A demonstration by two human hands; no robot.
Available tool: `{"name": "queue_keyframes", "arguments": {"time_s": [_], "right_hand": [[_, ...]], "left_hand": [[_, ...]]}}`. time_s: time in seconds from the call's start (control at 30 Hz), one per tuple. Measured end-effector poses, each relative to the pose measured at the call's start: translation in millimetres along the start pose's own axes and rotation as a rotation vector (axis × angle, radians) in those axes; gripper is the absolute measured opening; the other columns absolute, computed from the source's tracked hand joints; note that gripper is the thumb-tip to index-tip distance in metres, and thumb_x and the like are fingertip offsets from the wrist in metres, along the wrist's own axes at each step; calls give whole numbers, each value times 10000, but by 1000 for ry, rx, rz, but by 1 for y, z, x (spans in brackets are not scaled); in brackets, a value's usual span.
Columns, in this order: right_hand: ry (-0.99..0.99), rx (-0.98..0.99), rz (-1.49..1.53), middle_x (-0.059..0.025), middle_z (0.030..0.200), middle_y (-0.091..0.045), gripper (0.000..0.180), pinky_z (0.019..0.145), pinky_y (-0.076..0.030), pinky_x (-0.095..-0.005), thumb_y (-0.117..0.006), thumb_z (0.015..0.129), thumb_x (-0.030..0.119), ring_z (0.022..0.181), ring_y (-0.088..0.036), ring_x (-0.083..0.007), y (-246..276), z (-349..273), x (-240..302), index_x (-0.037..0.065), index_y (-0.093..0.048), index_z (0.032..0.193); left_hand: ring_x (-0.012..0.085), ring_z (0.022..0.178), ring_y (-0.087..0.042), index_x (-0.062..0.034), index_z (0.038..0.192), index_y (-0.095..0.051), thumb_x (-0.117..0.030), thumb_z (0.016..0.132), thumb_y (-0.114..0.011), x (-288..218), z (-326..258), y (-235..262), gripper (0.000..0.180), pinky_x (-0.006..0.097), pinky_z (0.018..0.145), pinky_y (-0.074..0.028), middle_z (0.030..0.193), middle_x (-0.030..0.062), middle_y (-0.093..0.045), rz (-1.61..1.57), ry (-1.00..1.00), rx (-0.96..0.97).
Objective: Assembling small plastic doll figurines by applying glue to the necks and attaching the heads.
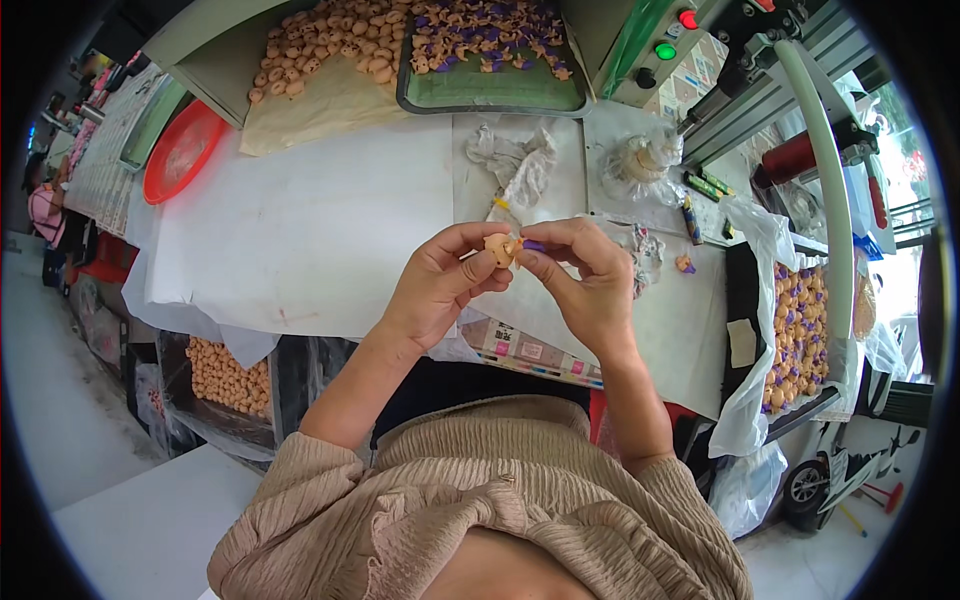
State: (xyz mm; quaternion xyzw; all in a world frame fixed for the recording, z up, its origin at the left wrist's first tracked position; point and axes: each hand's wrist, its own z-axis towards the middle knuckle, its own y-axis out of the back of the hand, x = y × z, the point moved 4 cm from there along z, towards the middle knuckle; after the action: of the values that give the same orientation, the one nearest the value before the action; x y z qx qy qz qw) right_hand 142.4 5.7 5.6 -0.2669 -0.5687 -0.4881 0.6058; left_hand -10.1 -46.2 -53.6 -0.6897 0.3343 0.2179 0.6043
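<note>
Over the front part of the table, my two hands meet in the middle. My left hand (440,285) is closed, pinching a small peach doll head (497,248) between thumb and fingers. Closed as well, my right hand (590,280) grips a tiny purple-and-peach doll body (532,245) by thumb and forefinger. Head and body touch each other; the join itself is partly hidden by my fingers. To the right of my right hand lies another small purple-and-peach piece (685,264) on the table.
At the back, loose doll heads (330,40) lie beside a dark tray (500,105) of purple pieces. A red bowl (160,185) stands left. On the right are a machine with a curved tube (822,170) and a crate (826,405) of figures. A crumpled cloth (520,165) lies ahead.
</note>
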Motion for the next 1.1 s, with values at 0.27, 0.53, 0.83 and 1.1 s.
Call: {"name": "queue_keyframes", "arguments": {"time_s": [0.27, 0.53, 0.83, 1.1], "right_hand": [[18, 33, 84, -66, 887, -644, 199, 706, -509, -237, -735, 783, -22, 804, -627, -126, 10, -4, -8, -15, -695, 978], [-69, 72, 131, -69, 856, -643, 174, 664, -511, -234, -723, 793, -30, 774, -627, -118, 5, -1, -14, -19, -705, 965], [-44, 36, 136, -73, 879, -639, 185, 646, -535, -232, -703, 818, -16, 757, -634, -119, 1, -2, -18, -21, -693, 1003], [-61, 6, 156, -65, 883, -640, 186, 663, -542, -231, -696, 831, 3, 772, -641, -119, 16, 0, -7, -21, -688, 1015]], "left_hand": [[133, 801, -647, -24, 1157, -602, -129, 867, -680, 13, 0, -2, 318, 252, 737, -562, 983, 56, -648, -75, 17, 12], [157, 759, -673, -21, 1101, -622, -112, 842, -710, 7, -4, 0, 288, 265, 680, -591, 924, 64, -656, 51, -25, -74], [119, 755, -661, -24, 1066, -622, -146, 859, -695, 5, -7, -10, 251, 249, 673, -586, 911, 55, -666, 33, -26, -162], [110, 791, -662, -27, 1064, -613, -161, 887, -668, 4, 4, -21, 229, 242, 725, -589, 938, 39, -651, -66, 97, -68]]}}
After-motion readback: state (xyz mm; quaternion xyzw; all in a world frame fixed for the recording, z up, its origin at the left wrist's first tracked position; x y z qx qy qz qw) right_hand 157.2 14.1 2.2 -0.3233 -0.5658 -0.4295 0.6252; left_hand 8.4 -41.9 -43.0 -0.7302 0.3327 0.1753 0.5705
